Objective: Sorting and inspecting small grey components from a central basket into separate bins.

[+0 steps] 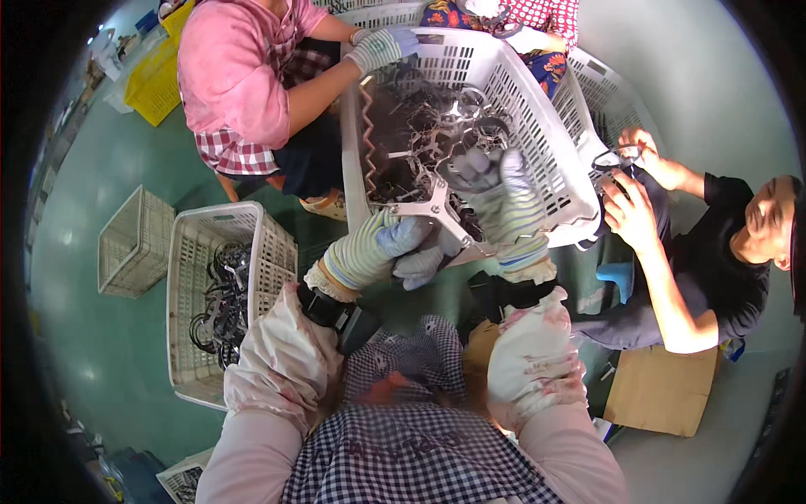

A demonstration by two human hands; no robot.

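Left fingers (417, 265) closed on a silver three-armed bracket (437, 204); right fingers (476, 168) curled, hold unclear.

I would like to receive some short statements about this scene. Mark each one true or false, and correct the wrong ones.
1. The left hand holds a three-armed metal piece. True.
2. Both of the wearer's hands are bare. False: the left hand and the right hand wear striped gloves.
3. The black-shirted person at the right works without gloves. True.
4. The yellow basket is at the lower right. False: the yellow basket is at the upper left.
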